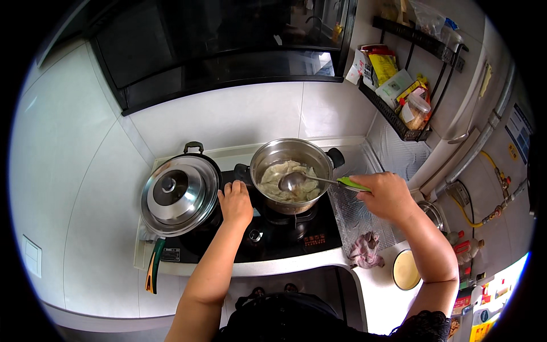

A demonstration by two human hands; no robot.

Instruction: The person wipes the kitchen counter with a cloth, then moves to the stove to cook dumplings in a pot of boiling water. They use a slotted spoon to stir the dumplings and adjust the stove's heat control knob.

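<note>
right hand grips green-handled ladle, bowl among dumplings in steel pot; left hand closed on pot's side handle. cooking underway, nothing served yet.

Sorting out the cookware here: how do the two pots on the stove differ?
The steel pot on the right burner is open and holds pale dumplings; the wok on the left is shut under a domed steel lid. The right hand holds a green-handled ladle in the steel pot; the left hand grips that pot's handle, and no hand touches the wok. Both sit on the black stove.
</note>
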